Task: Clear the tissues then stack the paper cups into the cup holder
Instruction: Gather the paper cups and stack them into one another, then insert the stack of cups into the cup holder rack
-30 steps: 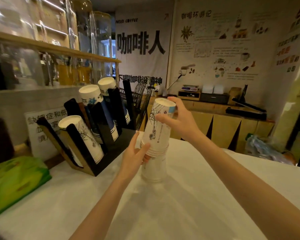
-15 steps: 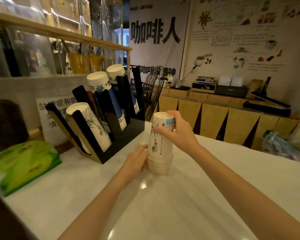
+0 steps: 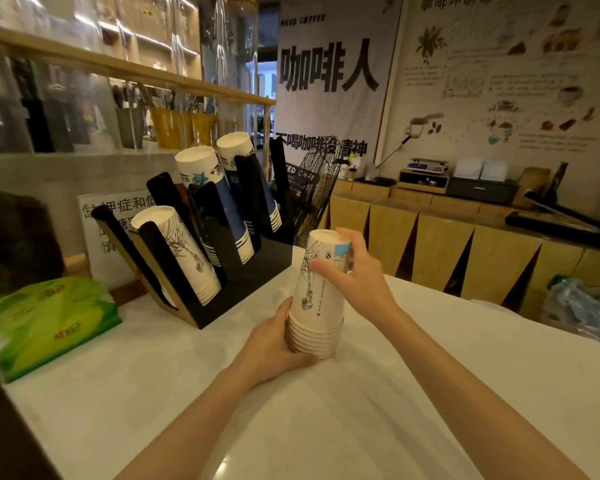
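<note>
holding a nested stack of paper cups (image 3: 317, 296) upside down on the white counter (image 3: 430, 393), both hands closed on it. left hand (image 3: 274, 344) cupped around the ringed rims at the bottom, fingers curled behind and thumb underneath toward the front. right hand (image 3: 352, 277) pinching the upper body just below the closed base, fingers half-curled, thumb across the printed side.

judged light, thin-walled and easy to crush or dent; probably slick on the coated paper, and likely to telescope apart if lifted by the top cup alone. best gripped low around the rolled rims, where the layers stiffen each other, with a second light hold near the top to keep it from tilting.

further left, a green tissue pack (image 3: 49, 320) lying flat on the counter edge, well apart from the stack. beyond, a black slotted cup holder (image 3: 243, 271) tilted back: nearest slot carrying a white sketched-print stack (image 3: 177, 254), middle slot a blue-and-white stack (image 3: 215, 202), next slot back another blue-and-white stack (image 3: 243, 168); all leaning, bases uppermost. cannot tell whether a slot stays free behind them.
</note>
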The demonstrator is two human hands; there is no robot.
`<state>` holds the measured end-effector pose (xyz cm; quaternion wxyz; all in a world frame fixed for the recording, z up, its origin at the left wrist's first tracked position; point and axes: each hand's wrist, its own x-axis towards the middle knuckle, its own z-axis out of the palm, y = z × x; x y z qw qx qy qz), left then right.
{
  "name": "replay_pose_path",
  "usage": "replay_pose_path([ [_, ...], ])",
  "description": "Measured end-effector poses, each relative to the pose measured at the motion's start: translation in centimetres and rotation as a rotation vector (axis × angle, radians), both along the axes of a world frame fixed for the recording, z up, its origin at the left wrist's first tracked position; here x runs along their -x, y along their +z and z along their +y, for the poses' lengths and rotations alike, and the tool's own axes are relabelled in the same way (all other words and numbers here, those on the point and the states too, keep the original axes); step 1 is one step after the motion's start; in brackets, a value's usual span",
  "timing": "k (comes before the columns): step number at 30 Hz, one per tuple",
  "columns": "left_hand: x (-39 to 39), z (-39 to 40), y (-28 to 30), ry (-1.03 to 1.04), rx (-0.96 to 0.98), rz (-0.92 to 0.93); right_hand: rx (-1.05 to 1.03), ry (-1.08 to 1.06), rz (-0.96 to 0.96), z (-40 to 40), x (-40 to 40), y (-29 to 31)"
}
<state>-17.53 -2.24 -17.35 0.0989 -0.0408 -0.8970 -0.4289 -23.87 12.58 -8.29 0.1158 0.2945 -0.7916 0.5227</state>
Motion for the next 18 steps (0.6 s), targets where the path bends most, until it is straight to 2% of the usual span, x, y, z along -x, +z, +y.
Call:
replay_pose_path([
  [6,-0.5,0.0,0.3,0.036,-0.094,0.097,0.244,-0.067,-0.13,2.3,0.5,-0.3],
  [12,-0.5,-0.2,0.7,0.07,-0.184,0.188,0.54,-0.167,-0.385,3.5,0.5,-0.9],
  [18,-2.6,-3.7,6.9,0.077,-0.086,0.371,0.827,-0.13,-0.539,1.4,-0.2,0.7],
])
